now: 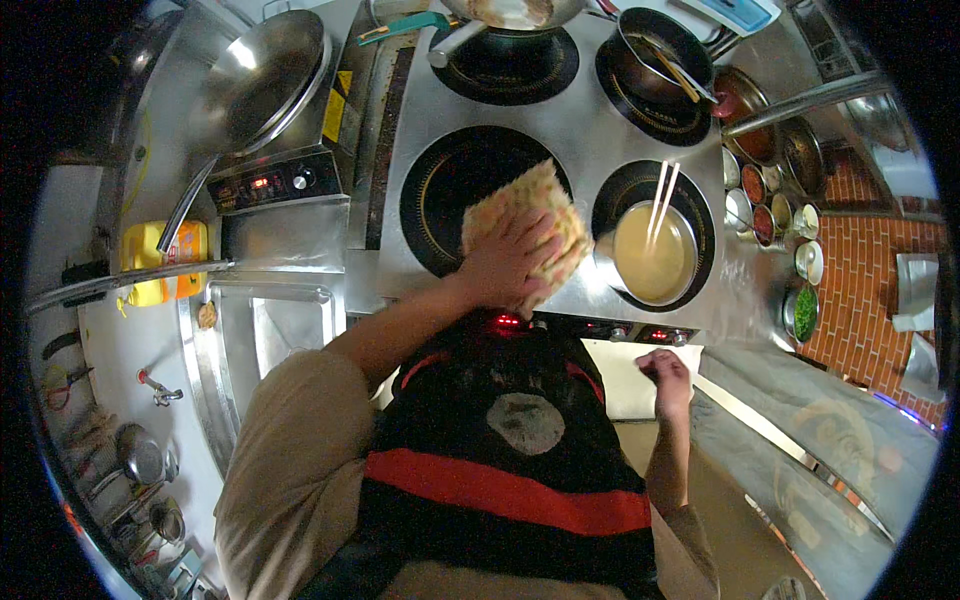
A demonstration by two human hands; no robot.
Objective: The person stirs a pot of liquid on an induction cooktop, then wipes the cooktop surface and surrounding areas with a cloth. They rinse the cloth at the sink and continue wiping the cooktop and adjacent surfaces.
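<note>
My left hand (510, 262) grips a pale patterned cloth (529, 217) on the steel cooktop, over the right and front part of the near-left round burner (439, 202). Beside it, on the near-right burner, stands a small steel pot (654, 255) of yellowish liquid with two light chopsticks (663, 196) standing in it. My right hand (664, 367) is held low, just off the cooktop's front edge, with fingers curled; no object shows in it. Below the cloth are red-lit displays and knobs (617, 332) on the front panel.
A steel pan (517, 15) and a dark pot (664, 56) stand on the back burners. A large wok (262, 82) sits at the left, near a sink (289, 322) and a yellow container (165, 262). Several bowls, one with chopped greens (805, 313), line the right. A metal rail (810, 105) juts in there.
</note>
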